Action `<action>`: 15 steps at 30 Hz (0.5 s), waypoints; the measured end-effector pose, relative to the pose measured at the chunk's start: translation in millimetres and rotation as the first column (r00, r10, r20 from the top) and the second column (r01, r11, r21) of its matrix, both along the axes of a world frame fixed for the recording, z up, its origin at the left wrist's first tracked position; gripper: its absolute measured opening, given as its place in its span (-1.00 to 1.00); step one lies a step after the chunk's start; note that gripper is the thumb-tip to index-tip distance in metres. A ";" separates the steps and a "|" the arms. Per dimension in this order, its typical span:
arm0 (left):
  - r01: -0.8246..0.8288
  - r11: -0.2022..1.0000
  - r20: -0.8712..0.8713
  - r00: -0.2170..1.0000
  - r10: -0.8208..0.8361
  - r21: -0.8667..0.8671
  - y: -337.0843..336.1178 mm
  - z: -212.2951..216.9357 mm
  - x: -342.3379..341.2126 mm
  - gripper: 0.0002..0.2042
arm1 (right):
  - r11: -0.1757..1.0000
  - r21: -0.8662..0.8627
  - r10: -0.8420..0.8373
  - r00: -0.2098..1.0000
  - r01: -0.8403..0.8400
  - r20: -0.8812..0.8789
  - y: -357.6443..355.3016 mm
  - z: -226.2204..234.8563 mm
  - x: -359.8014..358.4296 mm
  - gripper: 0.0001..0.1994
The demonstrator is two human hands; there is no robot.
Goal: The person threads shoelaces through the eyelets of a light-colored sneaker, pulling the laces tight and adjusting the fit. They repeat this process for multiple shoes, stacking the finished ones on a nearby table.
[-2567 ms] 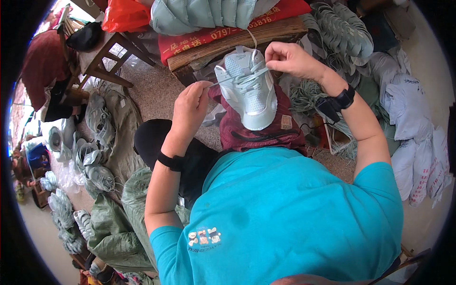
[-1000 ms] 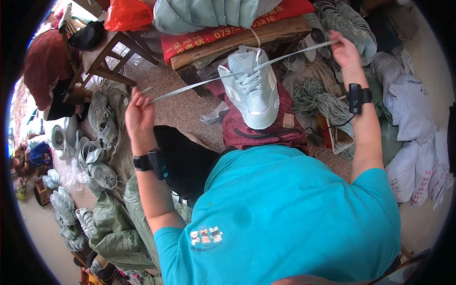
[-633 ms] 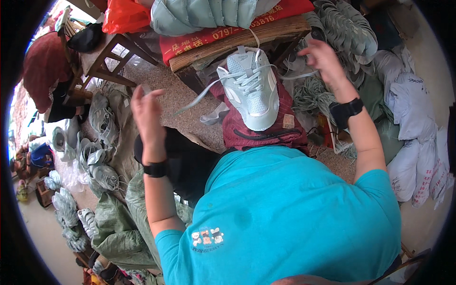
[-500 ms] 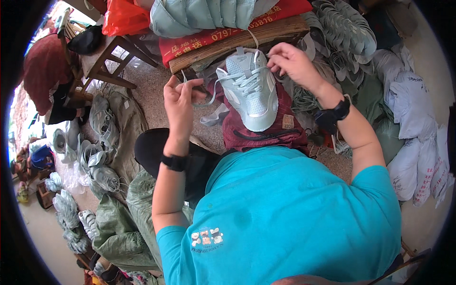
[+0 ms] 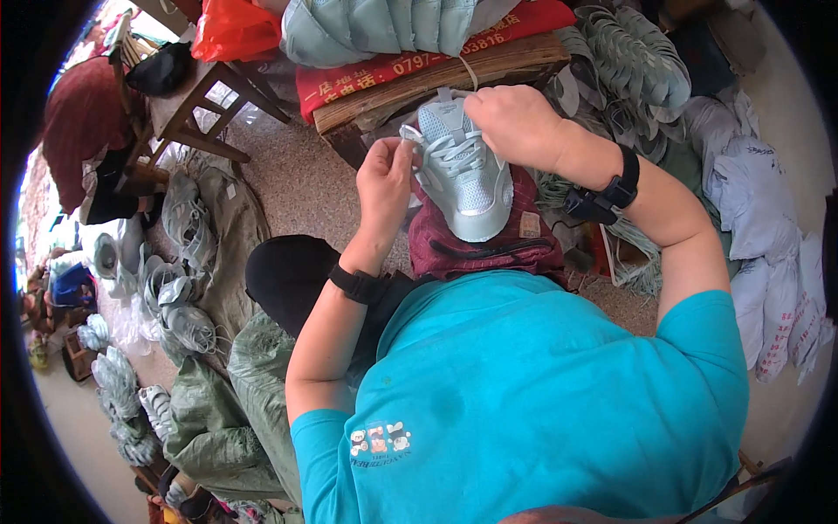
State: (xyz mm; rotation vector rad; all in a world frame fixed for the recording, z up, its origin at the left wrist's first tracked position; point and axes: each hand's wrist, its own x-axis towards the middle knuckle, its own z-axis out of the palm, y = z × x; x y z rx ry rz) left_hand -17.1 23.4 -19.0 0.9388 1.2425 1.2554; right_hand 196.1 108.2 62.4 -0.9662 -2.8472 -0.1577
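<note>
A pale mint-grey sneaker upper [image 5: 467,179] lies toe toward me on a dark red cloth [image 5: 489,249] over my lap. My left hand [image 5: 384,188] pinches the white lace at the shoe's left eyelets. At the tongue end, my right hand [image 5: 515,122] is closed on the lace. Both wrists wear black bands.
A wooden bench [image 5: 436,79] with a red banner and stacked mint uppers [image 5: 384,26] stands just beyond the shoe. Heaps of uppers [image 5: 175,262] and green sacks [image 5: 227,402] lie at left, white bags [image 5: 768,253] at right. A wooden stool [image 5: 188,109] stands far left.
A second ago both arms were spread wide, drawing the lace out taut. Since then both hands have come back in to the shoe and hold the lace at the eyelets.
</note>
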 end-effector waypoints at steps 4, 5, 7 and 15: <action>0.053 0.998 -0.106 0.993 -0.056 -0.033 -7.8 -6.6 -1.7 -0.78 | 0.998 0.053 0.018 0.989 -0.026 0.148 -6.9 6.2 -12.8 -0.75; 0.052 0.998 -0.131 0.990 -0.057 -0.042 -8.5 -4.0 -3.2 -0.78 | 0.999 0.030 0.006 0.989 -0.010 0.147 -6.8 8.9 -14.6 -0.73; 0.054 0.997 -0.174 0.983 -0.063 -0.058 -9.2 -1.8 -4.0 -0.79 | 0.990 -0.136 -0.014 0.976 0.044 0.219 -1.9 24.0 -15.8 -0.71; 0.088 0.996 -0.243 0.965 -0.094 -0.034 8.2 -2.6 -5.7 -0.80 | 0.915 -0.403 0.034 0.990 0.025 0.138 26.7 20.9 0.0 -0.71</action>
